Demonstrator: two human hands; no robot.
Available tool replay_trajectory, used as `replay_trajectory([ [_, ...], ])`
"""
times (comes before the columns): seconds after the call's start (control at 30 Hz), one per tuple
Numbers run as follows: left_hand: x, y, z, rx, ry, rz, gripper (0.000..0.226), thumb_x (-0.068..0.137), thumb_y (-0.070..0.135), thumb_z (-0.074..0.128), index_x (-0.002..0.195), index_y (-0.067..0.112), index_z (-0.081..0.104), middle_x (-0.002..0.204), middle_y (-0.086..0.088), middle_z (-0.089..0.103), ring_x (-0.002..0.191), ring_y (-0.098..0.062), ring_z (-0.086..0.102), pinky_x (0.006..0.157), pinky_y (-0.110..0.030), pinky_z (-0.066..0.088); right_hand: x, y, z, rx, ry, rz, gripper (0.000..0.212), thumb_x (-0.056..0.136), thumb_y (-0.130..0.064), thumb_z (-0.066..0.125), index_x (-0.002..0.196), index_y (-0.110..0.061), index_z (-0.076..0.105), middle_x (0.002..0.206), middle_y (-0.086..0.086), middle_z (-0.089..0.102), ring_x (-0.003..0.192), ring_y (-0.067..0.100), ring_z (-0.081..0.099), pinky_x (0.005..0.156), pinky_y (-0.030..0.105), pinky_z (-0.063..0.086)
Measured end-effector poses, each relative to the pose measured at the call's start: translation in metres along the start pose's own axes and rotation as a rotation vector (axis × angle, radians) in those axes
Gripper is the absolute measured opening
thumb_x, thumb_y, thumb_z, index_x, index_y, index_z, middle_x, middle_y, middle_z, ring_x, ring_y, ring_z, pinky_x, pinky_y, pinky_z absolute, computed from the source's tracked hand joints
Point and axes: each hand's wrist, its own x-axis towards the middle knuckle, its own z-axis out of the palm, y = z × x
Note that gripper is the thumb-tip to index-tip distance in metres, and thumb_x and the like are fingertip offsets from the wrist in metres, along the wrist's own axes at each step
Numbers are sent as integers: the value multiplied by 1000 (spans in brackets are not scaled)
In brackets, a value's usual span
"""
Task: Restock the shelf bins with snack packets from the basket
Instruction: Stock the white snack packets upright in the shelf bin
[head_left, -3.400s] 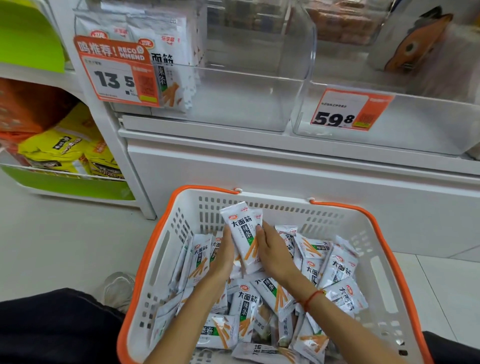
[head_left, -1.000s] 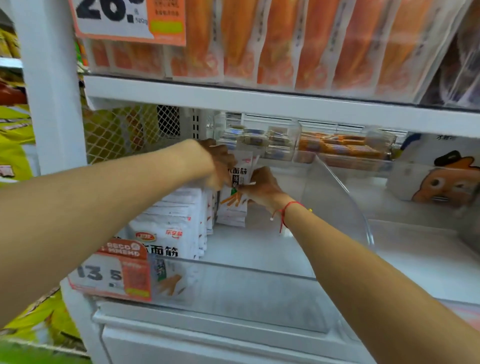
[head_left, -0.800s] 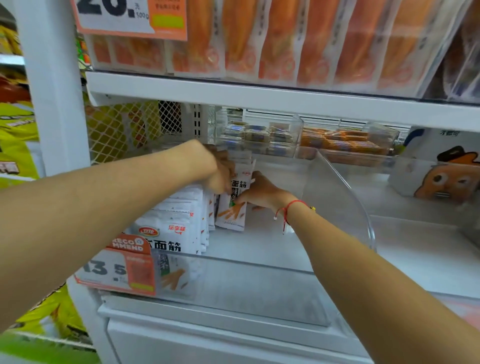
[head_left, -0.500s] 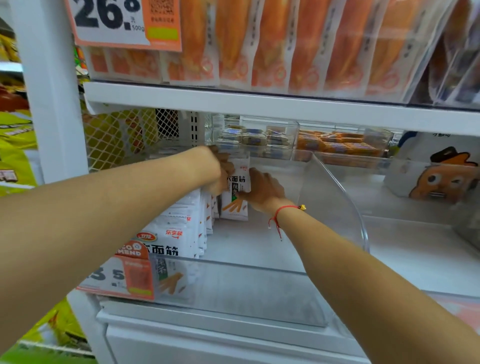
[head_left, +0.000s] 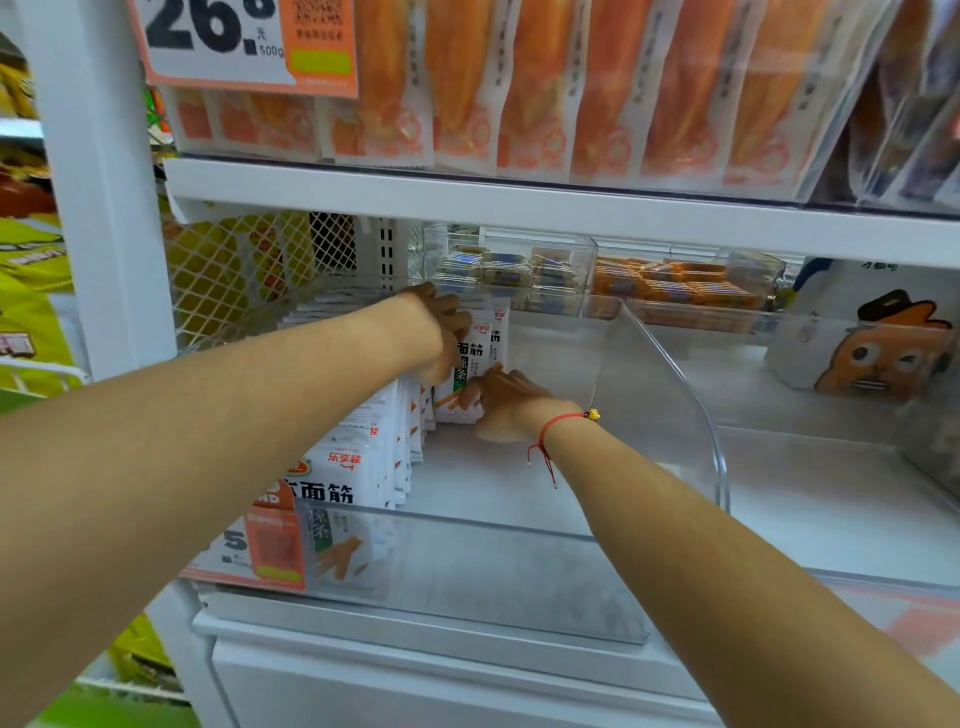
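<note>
The white snack packet (head_left: 470, 364) stands up tall at the back of the clear bin (head_left: 670, 395), its front facing out. The left hand (head_left: 441, 332) curls its fingers over the top. The right hand (head_left: 501, 402) pinches the bottom edge. More packets (head_left: 363, 452) stand in a row beside it.

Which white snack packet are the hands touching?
The upright packet at the far back of the clear bin, between left hand and right hand; the row in front stands untouched.

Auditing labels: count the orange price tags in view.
2. Upper price tag: top left. Lower price tag: front of the clear bin, lower left. An orange blur lower right may be a third.
</note>
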Motion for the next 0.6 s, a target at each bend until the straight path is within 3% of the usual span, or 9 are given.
replay_trajectory([
  [0.1,-2,2,0,18,32,13,49,98,35,38,146,27,31,150,0,23,138,-21,19,110,-34,22,2,-5,-3,133,63,96,38,88,-13,54,126,-19,55,138,10,30,131,35,33,107,45,36],
  [0.17,-2,3,0,13,32,10,51,97,33,41,146,26,29,151,-1,23,139,-21,19,111,-35,21,3,-7,-8,375,233,237,32,89,-14,56,120,-8,57,134,14,34,120,38,46,100,40,41],
  [0.23,-3,3,1,4,18,5,53,98,34,39,148,27,26,153,-1,21,140,-21,16,112,-34,19,7,-3,-11,510,293,300,33,90,-12,53,121,-2,55,131,16,43,115,36,52,93,35,43],
  [0.3,-2,3,2,2,3,1,53,99,36,38,149,27,24,154,0,19,142,-22,13,113,-35,16,8,-2,-13,594,216,204,32,92,-9,48,122,2,57,105,11,59,99,30,57,78,27,47],
  [0.33,0,2,4,-8,11,4,52,99,38,37,148,26,25,154,0,19,142,-22,13,114,-35,15,7,-3,-13,628,177,147,29,94,-6,45,117,3,59,86,5,56,82,23,55,67,21,44],
  [0.4,1,1,7,-23,24,10,52,99,39,36,148,25,27,154,-1,19,143,-23,13,114,-35,15,6,-4,-13,627,130,102,19,95,-2,41,91,-8,58,71,-2,42,62,10,41,56,15,34],
  [0.47,3,1,9,-16,39,14,51,99,39,36,148,26,28,154,0,20,143,-23,13,114,-36,15,4,-4,-12,582,110,100,27,96,-1,38,75,-13,49,73,-1,42,61,8,40,58,17,36],
  [0.53,2,2,8,1,45,7,50,99,38,36,148,27,28,154,0,20,142,-23,15,114,-36,16,3,-2,-10,413,244,106,16,94,-5,45,87,-5,59,88,3,50,76,16,49,71,25,46],
  [0.6,1,1,5,4,49,10,50,98,33,38,147,28,30,152,-1,21,140,-23,17,112,-37,20,0,-4,-9,252,463,102,17,88,-12,53,95,-9,68,100,2,56,86,21,53,76,32,49],
])
